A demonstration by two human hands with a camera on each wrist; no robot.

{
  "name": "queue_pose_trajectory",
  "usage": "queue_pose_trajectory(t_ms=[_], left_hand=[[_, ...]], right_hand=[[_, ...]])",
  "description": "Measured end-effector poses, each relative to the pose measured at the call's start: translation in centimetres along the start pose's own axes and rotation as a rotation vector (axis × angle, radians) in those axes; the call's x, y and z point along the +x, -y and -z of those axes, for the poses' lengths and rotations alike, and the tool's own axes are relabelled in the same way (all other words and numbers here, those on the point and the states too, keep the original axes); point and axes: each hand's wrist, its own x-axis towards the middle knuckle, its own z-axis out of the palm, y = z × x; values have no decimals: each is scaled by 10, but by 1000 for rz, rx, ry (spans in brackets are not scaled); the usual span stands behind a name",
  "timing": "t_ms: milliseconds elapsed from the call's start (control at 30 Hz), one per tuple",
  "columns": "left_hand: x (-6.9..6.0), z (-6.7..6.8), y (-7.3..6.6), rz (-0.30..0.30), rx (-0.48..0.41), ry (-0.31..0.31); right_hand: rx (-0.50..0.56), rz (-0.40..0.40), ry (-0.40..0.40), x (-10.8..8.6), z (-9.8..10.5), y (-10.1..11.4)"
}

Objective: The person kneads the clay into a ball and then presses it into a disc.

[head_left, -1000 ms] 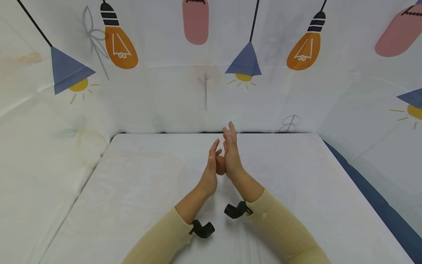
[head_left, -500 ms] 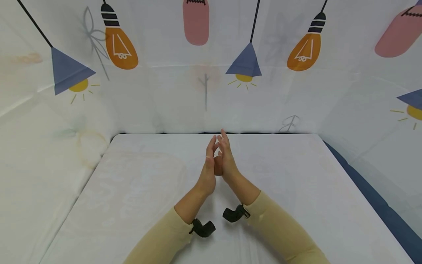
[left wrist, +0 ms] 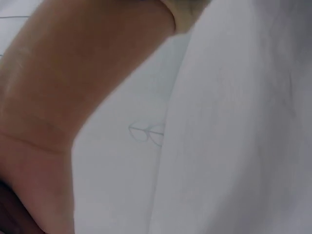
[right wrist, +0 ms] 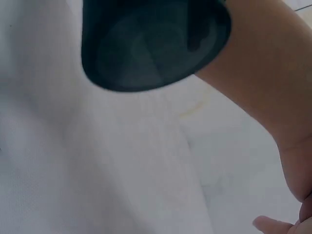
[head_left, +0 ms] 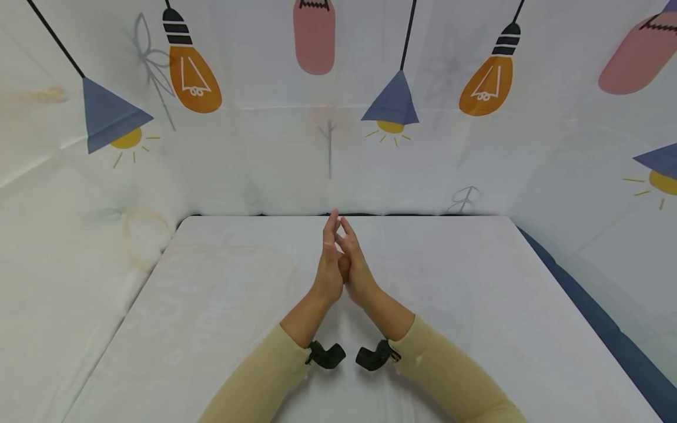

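Near the middle of the white table, my left hand [head_left: 329, 273] and right hand [head_left: 359, 273] press toward each other, palms facing, with fingers extended up and away. Between the palms sits a small rounded reddish-brown lump [head_left: 344, 265], mostly hidden; its kind is unclear. In the left wrist view, the left wrist [left wrist: 44, 112] fills the upper left, and the lump cannot be made out. The right wrist view has the base of the right hand [right wrist: 298, 170] at its right edge and a fingertip [right wrist: 268, 224] low down.
The white-covered table [head_left: 222, 329] stretches around both hands. Behind it hangs a white cloth wall [head_left: 254, 153] printed with lamps and bulbs. Each wrist carries a black camera mount [head_left: 327, 356], and the two mounts are close together. Dark blue fabric [head_left: 592, 311] lies beyond the right table edge.
The right hand has slid back toward the body and left along the left palm, its fingertips now lower than the left ones. The hands have shifted slightly left, and the lump shows less.
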Motion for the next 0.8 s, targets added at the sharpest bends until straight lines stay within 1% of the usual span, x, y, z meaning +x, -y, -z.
queue_pose_trajectory(t_ms=[100,267,367,400,500,600,700,733,800], left_hand=[[2,1,3,-5,21,-10],[5,3,11,-49,114,-27],[6,4,15,-63,145,-25],[7,4,17,-57,137,-21],[9,4,22,-11,90,-19],[12,2,27,69,-30,-14],[14,-1,33,146,-137,-4],[14,-2,34,173,-155,0],[15,-3,37,201,-146,10]], right_hand=[[4,7,-9,-2,-2,1],[30,21,-19,-5,-4,4],[38,22,-35,-7,-4,7],[36,24,-39,-8,-4,8],[48,22,-52,-9,-2,11],[67,32,-47,-7,0,14],[78,50,-60,-4,3,15],[75,54,-73,-3,4,16],[65,62,-102,-2,6,16]])
